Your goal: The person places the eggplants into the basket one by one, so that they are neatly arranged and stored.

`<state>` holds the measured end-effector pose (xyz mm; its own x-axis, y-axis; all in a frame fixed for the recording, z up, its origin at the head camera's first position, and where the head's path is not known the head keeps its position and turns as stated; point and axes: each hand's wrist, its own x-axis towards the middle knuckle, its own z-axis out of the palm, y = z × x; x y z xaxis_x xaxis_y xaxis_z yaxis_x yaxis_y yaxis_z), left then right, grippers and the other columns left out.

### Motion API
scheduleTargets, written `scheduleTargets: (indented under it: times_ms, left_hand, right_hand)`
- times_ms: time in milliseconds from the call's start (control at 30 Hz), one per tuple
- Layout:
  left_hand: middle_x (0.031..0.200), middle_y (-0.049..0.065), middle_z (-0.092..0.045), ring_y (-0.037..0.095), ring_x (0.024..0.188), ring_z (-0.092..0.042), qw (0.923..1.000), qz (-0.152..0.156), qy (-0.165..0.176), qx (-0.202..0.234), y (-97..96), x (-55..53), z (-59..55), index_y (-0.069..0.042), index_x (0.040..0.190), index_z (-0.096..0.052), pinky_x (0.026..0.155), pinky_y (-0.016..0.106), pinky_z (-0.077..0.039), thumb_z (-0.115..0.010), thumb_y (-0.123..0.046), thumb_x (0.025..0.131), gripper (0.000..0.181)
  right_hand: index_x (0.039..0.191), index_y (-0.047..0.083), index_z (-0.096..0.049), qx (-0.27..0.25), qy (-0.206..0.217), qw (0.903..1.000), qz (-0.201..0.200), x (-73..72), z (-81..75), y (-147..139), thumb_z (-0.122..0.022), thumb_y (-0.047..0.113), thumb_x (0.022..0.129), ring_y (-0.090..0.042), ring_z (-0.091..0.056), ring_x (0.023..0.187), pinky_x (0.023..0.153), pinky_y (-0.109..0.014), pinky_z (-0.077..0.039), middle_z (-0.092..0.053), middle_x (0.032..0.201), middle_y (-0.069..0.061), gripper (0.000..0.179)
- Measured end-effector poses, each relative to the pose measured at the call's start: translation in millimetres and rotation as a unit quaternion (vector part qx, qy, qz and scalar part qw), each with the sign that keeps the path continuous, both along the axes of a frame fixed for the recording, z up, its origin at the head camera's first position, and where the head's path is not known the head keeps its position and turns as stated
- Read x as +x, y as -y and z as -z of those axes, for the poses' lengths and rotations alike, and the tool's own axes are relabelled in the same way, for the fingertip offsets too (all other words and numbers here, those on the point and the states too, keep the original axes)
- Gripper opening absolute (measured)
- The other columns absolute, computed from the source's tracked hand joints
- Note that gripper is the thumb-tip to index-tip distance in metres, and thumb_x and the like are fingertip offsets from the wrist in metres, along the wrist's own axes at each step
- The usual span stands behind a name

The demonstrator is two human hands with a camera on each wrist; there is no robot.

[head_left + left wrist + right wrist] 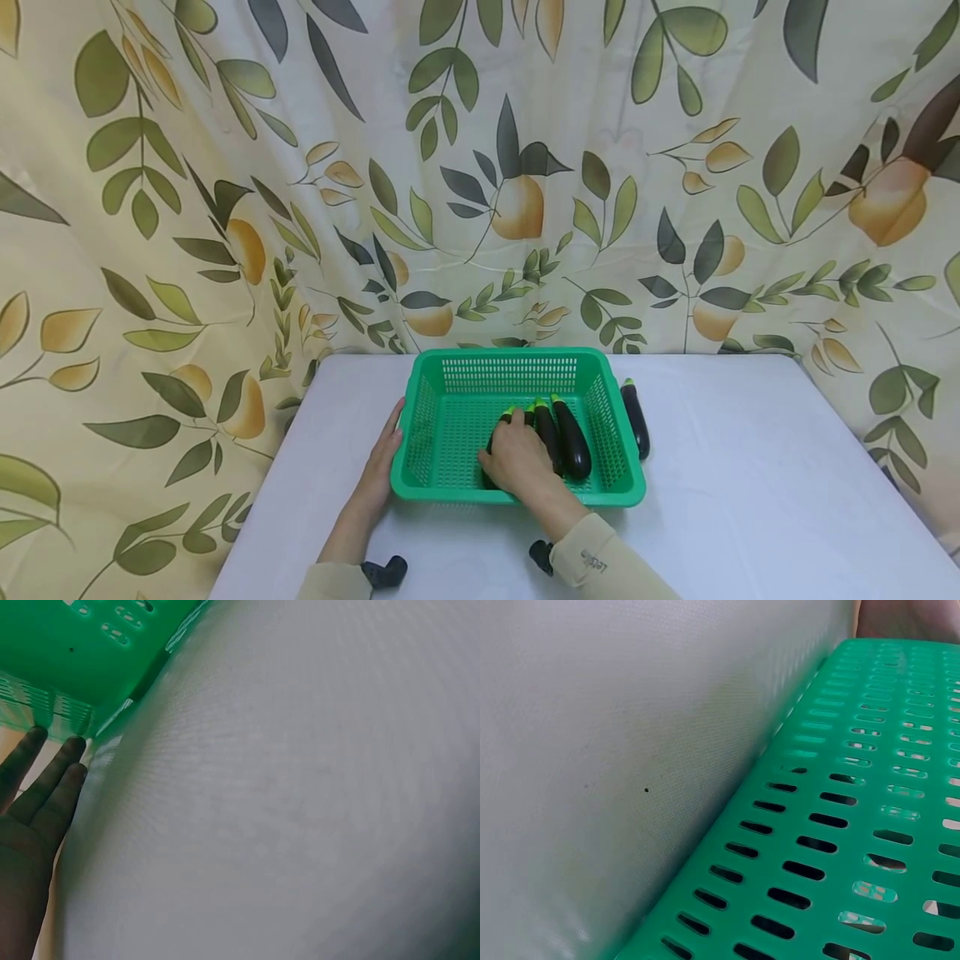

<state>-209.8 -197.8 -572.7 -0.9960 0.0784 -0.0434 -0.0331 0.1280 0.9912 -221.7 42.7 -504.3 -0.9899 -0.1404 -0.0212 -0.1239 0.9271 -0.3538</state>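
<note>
A green plastic basket [517, 355] stands on the table with several dark eggplants [573, 442] lying side by side in its right half. My right hand [519, 454] reaches over the front rim and grips the leftmost eggplant [487, 481], which it mostly covers. Straight fingers of my left hand [381, 467] rest against the basket's left side; the left wrist view shows this hand [37, 806] beside the slotted wall [82, 649]. In the right wrist view only the basket's outer wall [817, 847] shows clearly, and the right hand's grip is hidden.
Another eggplant [635, 421] lies on the table just outside the basket's right wall. White cloth [750, 475] covers the table. Behind and to the left hangs a curtain [337, 208] printed with leaves and fruit.
</note>
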Motion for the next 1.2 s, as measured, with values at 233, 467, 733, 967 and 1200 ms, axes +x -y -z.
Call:
scheduleTargets:
  times_ms: [233,467,733,967,1200]
  left_hand:
    - [0.155,-0.030,-0.018,0.015,0.151,-0.004,1.0000,-0.002,-0.005,0.005,0.2,0.7,1.3,-0.051,0.149,-0.019,0.114,0.068,0.000,-0.025,-0.056,0.102,0.048]
    - [0.155,-0.031,-0.017,0.015,0.152,-0.004,1.0000,0.002,-0.008,0.005,1.0,-0.1,2.5,-0.052,0.149,-0.018,0.115,0.068,0.000,-0.025,-0.055,0.102,0.048]
    - [0.155,-0.031,-0.018,0.015,0.152,-0.005,0.9999,0.003,-0.011,0.003,0.4,-0.4,1.6,-0.051,0.150,-0.018,0.115,0.068,-0.001,-0.024,-0.056,0.101,0.049]
    - [0.155,-0.031,-0.018,0.015,0.152,-0.004,0.9999,0.002,-0.012,-0.003,-0.8,-0.7,2.6,-0.051,0.150,-0.018,0.114,0.069,-0.001,-0.024,-0.055,0.102,0.049]
    - [0.155,-0.031,-0.018,0.015,0.152,-0.005,0.9999,-0.001,-0.013,-0.002,1.0,-0.5,3.0,-0.053,0.149,-0.019,0.114,0.068,-0.001,-0.024,-0.056,0.101,0.048]
  right_hand:
    - [0.117,-0.006,-0.063,0.000,-0.006,1.0000,-0.004,1.3,-0.4,-0.7,-0.070,0.038,0.086,-0.027,-0.061,0.080,0.065,-0.042,-0.056,-0.048,0.131,-0.025,0.054]
    - [0.115,-0.002,-0.064,-0.006,-0.016,0.9998,-0.010,2.0,-1.1,-0.9,-0.069,0.037,0.087,-0.022,-0.056,0.072,0.060,-0.038,-0.053,-0.053,0.116,-0.020,0.048]
    - [0.129,0.002,-0.059,-0.062,-0.017,0.9978,-0.013,0.5,-5.2,-5.8,-0.068,0.036,0.088,-0.027,-0.063,0.085,0.067,-0.042,-0.056,-0.055,0.123,-0.019,0.055]
    - [0.132,0.005,-0.058,-0.120,-0.013,0.9927,-0.009,-2.3,-10.3,-12.2,-0.067,0.034,0.089,-0.026,-0.063,0.084,0.065,-0.038,-0.053,-0.055,0.127,-0.020,0.054]
    - [0.132,0.006,-0.058,-0.156,-0.027,0.9873,-0.015,-1.4,-22.9,-21.9,-0.066,0.031,0.089,-0.020,-0.061,0.087,0.066,-0.034,-0.051,-0.057,0.121,-0.016,0.050]
